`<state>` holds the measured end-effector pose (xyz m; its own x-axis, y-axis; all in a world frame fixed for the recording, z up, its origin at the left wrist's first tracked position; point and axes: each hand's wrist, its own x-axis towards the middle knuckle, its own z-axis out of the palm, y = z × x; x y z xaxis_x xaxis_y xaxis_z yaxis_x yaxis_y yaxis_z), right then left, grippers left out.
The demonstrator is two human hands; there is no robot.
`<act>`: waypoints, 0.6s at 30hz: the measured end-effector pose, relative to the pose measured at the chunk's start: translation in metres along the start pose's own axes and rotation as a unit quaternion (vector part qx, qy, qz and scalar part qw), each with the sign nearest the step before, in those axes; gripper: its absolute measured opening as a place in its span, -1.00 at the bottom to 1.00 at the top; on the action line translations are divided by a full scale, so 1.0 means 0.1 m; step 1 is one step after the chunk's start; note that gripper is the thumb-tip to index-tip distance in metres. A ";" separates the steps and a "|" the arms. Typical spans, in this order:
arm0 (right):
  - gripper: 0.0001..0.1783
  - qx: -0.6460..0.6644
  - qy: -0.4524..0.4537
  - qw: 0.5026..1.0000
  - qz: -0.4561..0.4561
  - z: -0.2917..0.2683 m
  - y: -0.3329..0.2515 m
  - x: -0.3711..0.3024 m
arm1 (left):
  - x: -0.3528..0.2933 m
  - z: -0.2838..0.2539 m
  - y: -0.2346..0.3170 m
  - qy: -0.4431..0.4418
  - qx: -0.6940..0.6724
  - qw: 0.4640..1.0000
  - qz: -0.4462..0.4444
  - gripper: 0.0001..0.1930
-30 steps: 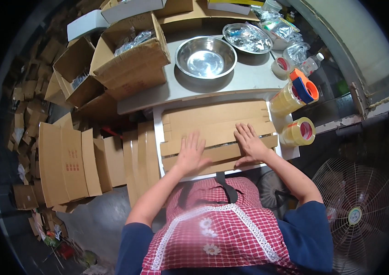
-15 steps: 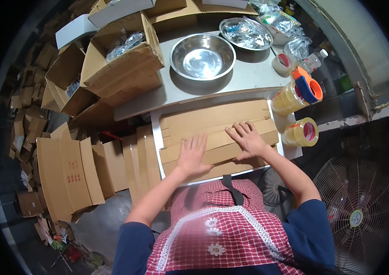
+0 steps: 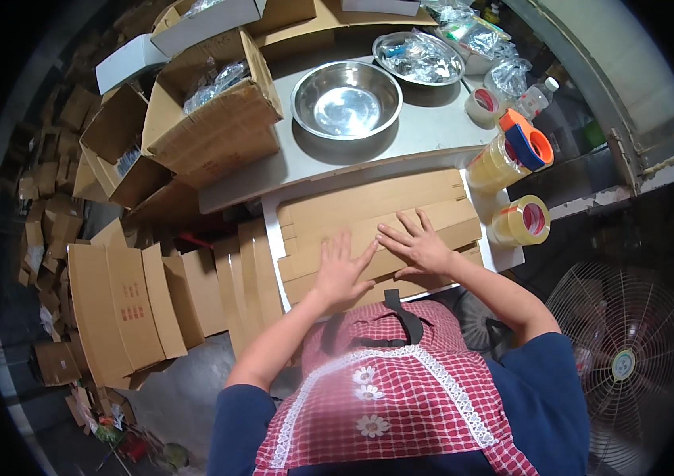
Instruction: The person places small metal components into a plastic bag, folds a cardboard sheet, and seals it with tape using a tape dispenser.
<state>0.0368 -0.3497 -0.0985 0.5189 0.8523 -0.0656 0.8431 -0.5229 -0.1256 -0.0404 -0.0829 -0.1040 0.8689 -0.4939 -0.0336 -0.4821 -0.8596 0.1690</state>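
Observation:
A folded brown cardboard piece (image 3: 376,197) with slotted edges lies on a white-edged surface in front of me. One long flap is folded over near its middle. My left hand (image 3: 340,274) rests on the cardboard's near left part, fingers spread. Beside it, to the right, my right hand (image 3: 419,249) lies palm down on the flap, its fingers apart too. The two hands' fingertips are close together, and neither hand grips anything.
Beyond the cardboard stand a shiny steel bowl (image 3: 346,101) and a steel dish of plastic-bagged items (image 3: 418,57). At the right are tape rolls (image 3: 521,222) and an orange-blue tape dispenser (image 3: 526,144). Open cartons (image 3: 214,119) stand left; a fan (image 3: 621,341) is lower right.
My right hand has slid left along the flap. My left hand has shifted slightly right, so the hands are nearer each other. The flap lies flatter now.

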 end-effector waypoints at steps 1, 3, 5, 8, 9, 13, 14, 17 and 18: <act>0.11 -0.013 -0.001 1.000 -0.004 0.02 -0.01 -0.01 | -0.02 0.01 0.03 0.016 -0.004 1.000 0.009 0.00; 0.11 -0.008 0.001 1.000 -0.004 0.05 0.05 0.03 | 0.02 0.03 -0.01 0.032 -0.007 0.999 0.020 -0.05; 0.12 0.018 -0.010 1.000 -0.001 0.01 0.04 0.05 | 0.03 0.09 0.01 0.021 -0.018 1.000 0.011 -0.06; 0.14 0.015 0.021 0.999 0.019 -0.03 -0.06 0.09 | 0.08 0.10 -0.12 0.052 -0.031 0.997 0.048 -0.04; 0.17 0.005 0.043 0.999 0.026 0.01 -0.14 0.06 | 0.04 0.11 -0.09 0.052 -0.031 0.997 0.049 -0.04; 0.21 -0.023 0.073 0.996 0.037 0.13 -0.17 0.00 | 0.04 0.10 0.00 0.047 -0.015 0.998 0.033 0.00; 0.21 -0.026 0.076 0.996 0.038 0.08 -0.14 0.05 | 0.07 0.09 0.01 0.035 0.011 0.999 0.024 0.02; 0.22 0.024 0.028 0.999 0.027 -0.01 -0.14 0.11 | 0.19 0.00 0.06 -0.023 -0.019 0.999 -0.024 0.08; 0.22 0.030 0.046 0.997 0.045 -0.01 -0.18 0.10 | 0.16 -0.03 0.11 -0.024 -0.023 0.999 -0.023 0.08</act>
<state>0.0267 -0.3314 -0.0957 0.6054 0.7959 0.0118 0.7838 -0.5935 -0.1831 -0.0316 -0.1001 -0.0998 0.8829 -0.4609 -0.0899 -0.4355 -0.8753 0.2105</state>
